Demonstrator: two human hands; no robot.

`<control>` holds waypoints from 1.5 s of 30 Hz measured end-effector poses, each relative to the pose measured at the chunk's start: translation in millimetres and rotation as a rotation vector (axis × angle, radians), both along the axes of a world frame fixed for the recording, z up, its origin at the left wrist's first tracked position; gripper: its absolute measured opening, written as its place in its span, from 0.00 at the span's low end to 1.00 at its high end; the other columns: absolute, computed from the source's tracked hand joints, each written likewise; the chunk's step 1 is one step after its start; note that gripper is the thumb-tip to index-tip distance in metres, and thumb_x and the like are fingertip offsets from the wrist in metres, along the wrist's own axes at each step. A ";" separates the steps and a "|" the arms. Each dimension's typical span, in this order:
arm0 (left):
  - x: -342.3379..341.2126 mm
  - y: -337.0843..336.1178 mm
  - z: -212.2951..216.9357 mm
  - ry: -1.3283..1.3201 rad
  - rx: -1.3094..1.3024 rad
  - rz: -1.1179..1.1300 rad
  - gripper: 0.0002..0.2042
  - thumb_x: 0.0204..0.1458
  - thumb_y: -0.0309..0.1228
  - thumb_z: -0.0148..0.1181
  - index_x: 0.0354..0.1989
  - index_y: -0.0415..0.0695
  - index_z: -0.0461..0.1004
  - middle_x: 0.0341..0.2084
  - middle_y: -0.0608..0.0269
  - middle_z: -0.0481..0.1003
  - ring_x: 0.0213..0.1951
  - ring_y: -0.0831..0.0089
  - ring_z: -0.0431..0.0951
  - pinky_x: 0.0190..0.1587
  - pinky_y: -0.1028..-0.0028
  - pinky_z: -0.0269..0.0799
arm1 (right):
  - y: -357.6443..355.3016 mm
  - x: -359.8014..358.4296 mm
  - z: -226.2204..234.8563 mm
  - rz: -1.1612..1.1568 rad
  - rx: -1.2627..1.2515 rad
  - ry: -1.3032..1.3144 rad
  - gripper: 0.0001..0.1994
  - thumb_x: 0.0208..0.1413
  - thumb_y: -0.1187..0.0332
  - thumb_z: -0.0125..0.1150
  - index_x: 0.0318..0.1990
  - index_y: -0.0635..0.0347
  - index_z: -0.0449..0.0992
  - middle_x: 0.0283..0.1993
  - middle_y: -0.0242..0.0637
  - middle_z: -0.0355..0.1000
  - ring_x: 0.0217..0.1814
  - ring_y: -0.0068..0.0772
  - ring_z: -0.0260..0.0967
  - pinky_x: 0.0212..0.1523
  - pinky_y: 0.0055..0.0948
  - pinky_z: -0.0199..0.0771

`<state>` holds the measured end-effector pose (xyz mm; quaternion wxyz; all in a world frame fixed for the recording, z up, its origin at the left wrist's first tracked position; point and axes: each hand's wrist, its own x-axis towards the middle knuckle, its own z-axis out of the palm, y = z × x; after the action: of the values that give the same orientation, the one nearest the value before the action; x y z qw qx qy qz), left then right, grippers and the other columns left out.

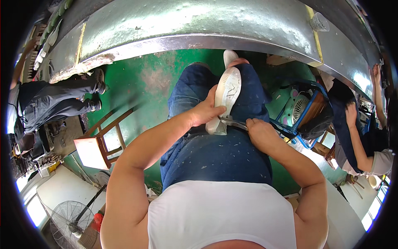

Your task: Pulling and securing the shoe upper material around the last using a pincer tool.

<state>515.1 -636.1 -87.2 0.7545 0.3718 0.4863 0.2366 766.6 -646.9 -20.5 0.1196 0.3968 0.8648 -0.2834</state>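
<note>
Across my lap lies a pale shoe point(229, 92), its underside turned up, with a wavy line drawn on the sole. My left hand point(208, 109) is closed round its middle, thumb pressed on the near side. In the fingers of my right hand point(263, 134) is a metal tool point(233, 123) that looks like pincers. Its curved tip meets the shoe's edge close to my left thumb, near the heel end. Whether the jaws grip any material is too small to tell. Small white scraps dot my blue apron point(219, 159).
A metal-topped bench point(195, 25) spans the far side, with a clear cup point(319, 22) on it. Left is a wooden stool point(93, 152); right, a small fan point(299, 108) beside a blue-framed chair point(317, 89). People sit at both sides. A larger fan point(72, 224) stands lower left.
</note>
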 end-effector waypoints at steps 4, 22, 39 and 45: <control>-0.7 0.3 -3.4 -0.069 -0.011 0.038 0.45 0.56 0.25 0.57 0.75 0.49 0.31 0.65 0.48 0.59 0.65 0.59 0.62 0.67 0.65 0.58 | -0.8 -3.5 1.7 0.035 0.126 0.006 0.08 0.52 0.75 0.52 0.39 0.69 0.72 0.38 0.53 0.75 0.40 0.51 0.77 0.40 0.41 0.80; -7.2 5.3 -7.7 -0.167 -0.094 0.036 0.43 0.57 0.24 0.58 0.75 0.47 0.34 0.66 0.57 0.58 0.67 0.67 0.58 0.69 0.63 0.54 | 11.2 -10.6 -7.7 0.058 -0.073 -0.020 0.09 0.58 0.69 0.56 0.39 0.67 0.73 0.39 0.52 0.75 0.42 0.54 0.75 0.43 0.46 0.76; -8.7 -21.5 -2.6 -0.248 -0.119 0.048 0.46 0.62 0.28 0.53 0.74 0.54 0.19 0.73 0.56 0.47 0.71 0.67 0.50 0.71 0.67 0.48 | 5.5 -6.2 -3.4 0.051 -0.172 0.042 0.06 0.52 0.76 0.53 0.37 0.69 0.72 0.36 0.55 0.75 0.41 0.56 0.76 0.43 0.47 0.77; -13.6 -20.7 -4.2 -0.434 -0.226 0.121 0.45 0.63 0.29 0.53 0.75 0.57 0.21 0.74 0.60 0.45 0.72 0.68 0.48 0.72 0.67 0.46 | 2.8 -2.7 -17.4 0.028 -0.143 0.165 0.08 0.59 0.68 0.57 0.39 0.64 0.73 0.38 0.51 0.75 0.39 0.55 0.75 0.42 0.47 0.75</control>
<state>501.5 -656.8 -91.4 0.8626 0.1957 0.3575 0.2996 764.0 -644.1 -37.9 0.0800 0.3504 0.8548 -0.3743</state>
